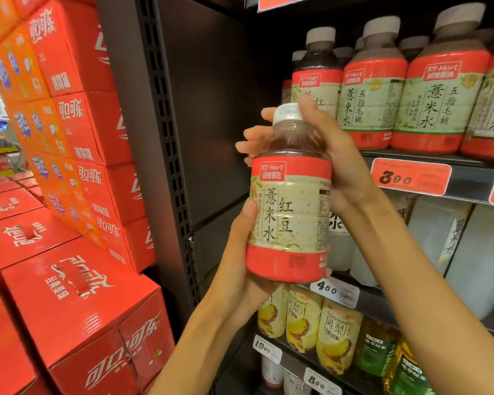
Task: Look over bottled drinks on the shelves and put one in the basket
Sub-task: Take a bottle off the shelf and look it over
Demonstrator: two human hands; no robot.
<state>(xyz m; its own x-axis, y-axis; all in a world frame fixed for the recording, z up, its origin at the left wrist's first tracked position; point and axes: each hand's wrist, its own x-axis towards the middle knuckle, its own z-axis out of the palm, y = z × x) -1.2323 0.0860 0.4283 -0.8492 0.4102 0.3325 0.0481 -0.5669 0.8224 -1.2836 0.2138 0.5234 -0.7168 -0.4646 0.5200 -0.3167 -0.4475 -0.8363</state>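
While both hands' fingers grip it, bottle (290, 201) upright, cap (288, 112) up

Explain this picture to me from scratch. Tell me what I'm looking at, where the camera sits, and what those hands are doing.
There is no machine here: a person is shopping, and one wide-angle camera worn on their head looks forward and down, so you see their own arms reaching out.

Both hands hold one bottle with a red and cream label and a white cap. The left hand cups its base and side from below; the right hand wraps around its neck, just under the cap.

Behind, on the right, are dark shelves carrying similar bottles on top, yellow juice bottles lower down, and orange price tags. On the left stand stacked red cardboard cases. No basket is in view.
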